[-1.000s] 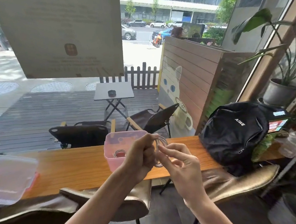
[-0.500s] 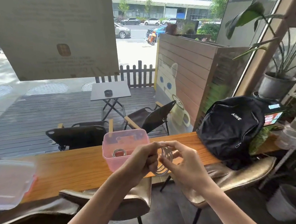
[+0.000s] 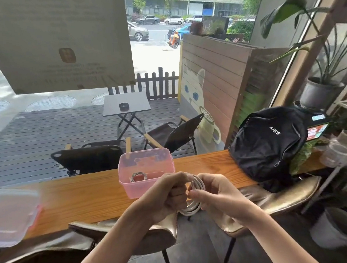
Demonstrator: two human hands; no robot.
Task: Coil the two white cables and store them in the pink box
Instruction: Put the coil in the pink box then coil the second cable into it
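The left hand (image 3: 169,195) and right hand (image 3: 218,194) cover most of the coiled white cable (image 3: 191,210); only its upper and lower arcs show, and its ends are hidden inside the grip. The coil in the pink box (image 3: 147,174) is partly masked by the near wall. The clear lid (image 3: 12,214) is cut off by the left edge. The bench (image 3: 87,199) disappears under the black backpack (image 3: 270,143) at far right.
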